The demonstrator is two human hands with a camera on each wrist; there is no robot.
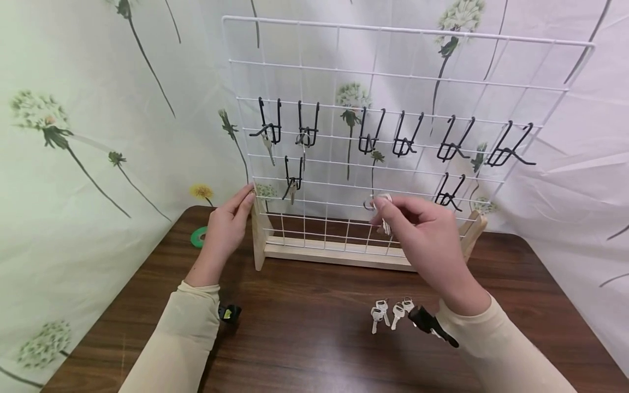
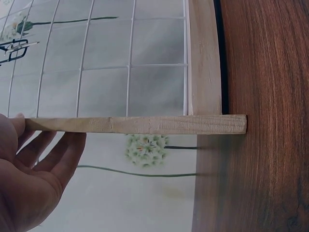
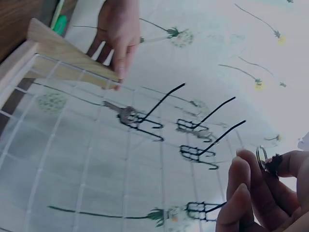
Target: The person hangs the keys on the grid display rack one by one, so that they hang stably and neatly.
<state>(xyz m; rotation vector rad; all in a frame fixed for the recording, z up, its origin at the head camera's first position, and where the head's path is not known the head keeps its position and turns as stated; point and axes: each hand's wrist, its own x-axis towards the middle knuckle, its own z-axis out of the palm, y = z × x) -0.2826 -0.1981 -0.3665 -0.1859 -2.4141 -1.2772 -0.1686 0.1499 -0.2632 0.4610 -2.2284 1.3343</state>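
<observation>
My left hand grips the upper end of the wooden side post of a white wire grid rack, thumb on one face and fingers on the other. In front of the grid's lower middle, my right hand pinches a key ring with silver keys hanging below the fingertips. How many keys it carries is partly hidden. Keys hang on three black hooks at the left: a key on the upper left, another beside it, and one lower down.
More black hooks line the upper right, with another hook below them. Several loose keys lie on the brown table near my right wrist. Green tape lies at the left; a flowered cloth hangs behind.
</observation>
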